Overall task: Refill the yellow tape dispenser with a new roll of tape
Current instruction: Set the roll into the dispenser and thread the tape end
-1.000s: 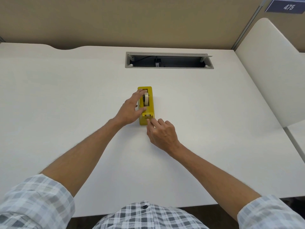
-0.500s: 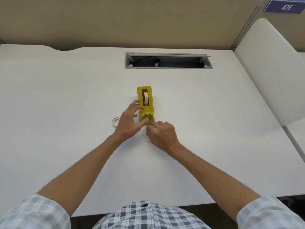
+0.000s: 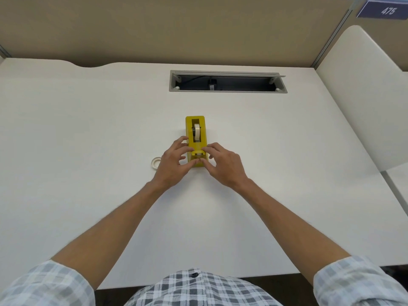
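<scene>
The yellow tape dispenser (image 3: pixel 204 129) stands lengthwise in the middle of the white desk, with a cream roll of tape (image 3: pixel 197 132) seated in its slot. My left hand (image 3: pixel 173 164) grips the dispenser's near end from the left, thumb at the front. From the right, my right hand (image 3: pixel 224 164) grips the same end, its fingers curled over the top edge and its thumb by the cutter. A thin, pale tape ring (image 3: pixel 155 162) lies flat on the desk just left of my left hand.
A recessed cable slot (image 3: pixel 227 81) opens in the desk behind the dispenser. A tan partition runs along the back, and a white divider panel (image 3: pixel 362 107) stands at the right. The desk's front edge is close to my body.
My left hand drew back from the roll to the dispenser's near end, uncovering the pale ring. My right hand moved up from the front to the right side of that end.
</scene>
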Demonstrator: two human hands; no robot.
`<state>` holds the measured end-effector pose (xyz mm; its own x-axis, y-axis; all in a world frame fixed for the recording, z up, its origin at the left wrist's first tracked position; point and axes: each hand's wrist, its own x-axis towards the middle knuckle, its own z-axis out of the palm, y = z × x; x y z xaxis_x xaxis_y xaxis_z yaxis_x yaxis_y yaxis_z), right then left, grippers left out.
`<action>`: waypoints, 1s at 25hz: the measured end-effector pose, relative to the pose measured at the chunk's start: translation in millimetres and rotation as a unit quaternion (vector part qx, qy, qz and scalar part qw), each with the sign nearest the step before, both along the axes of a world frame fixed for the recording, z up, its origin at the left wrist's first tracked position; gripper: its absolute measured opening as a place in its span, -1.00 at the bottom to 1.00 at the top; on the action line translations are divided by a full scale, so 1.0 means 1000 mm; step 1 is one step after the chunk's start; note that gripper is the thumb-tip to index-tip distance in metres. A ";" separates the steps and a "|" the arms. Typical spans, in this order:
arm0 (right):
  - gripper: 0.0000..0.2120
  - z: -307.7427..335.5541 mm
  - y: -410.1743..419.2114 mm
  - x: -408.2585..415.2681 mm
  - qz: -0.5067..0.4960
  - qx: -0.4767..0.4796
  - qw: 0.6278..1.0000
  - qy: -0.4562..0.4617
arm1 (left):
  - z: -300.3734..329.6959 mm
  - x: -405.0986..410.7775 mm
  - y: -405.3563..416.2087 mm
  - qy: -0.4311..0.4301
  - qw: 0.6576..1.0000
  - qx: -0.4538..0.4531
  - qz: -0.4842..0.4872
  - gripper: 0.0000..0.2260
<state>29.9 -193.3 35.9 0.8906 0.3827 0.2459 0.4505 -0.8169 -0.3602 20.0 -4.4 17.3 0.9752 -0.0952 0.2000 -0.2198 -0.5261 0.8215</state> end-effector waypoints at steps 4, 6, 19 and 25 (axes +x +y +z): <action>-0.72 -0.001 0.001 0.002 0.016 0.006 1.000 -0.010 | 0.001 0.000 0.001 0.003 1.000 -0.005 0.001 -0.69; -0.72 -0.003 0.001 0.001 0.016 0.023 1.000 -0.010 | 0.001 0.001 0.000 0.003 1.000 -0.006 0.002 -0.70; -0.71 -0.007 -0.001 -0.007 -0.011 0.052 0.998 -0.014 | 0.002 -0.002 -0.003 0.024 0.998 -0.050 -0.016 -0.70; -0.70 -0.006 -0.001 -0.009 -0.006 0.051 0.999 -0.007 | 0.004 -0.004 0.000 0.023 0.999 -0.020 -0.025 -0.69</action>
<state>21.3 -194.7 29.7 0.8917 0.3438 0.2945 0.4455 -0.7823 -0.4353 16.1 -4.6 21.4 0.9776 -0.1378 0.1588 -0.2063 -0.4822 0.8514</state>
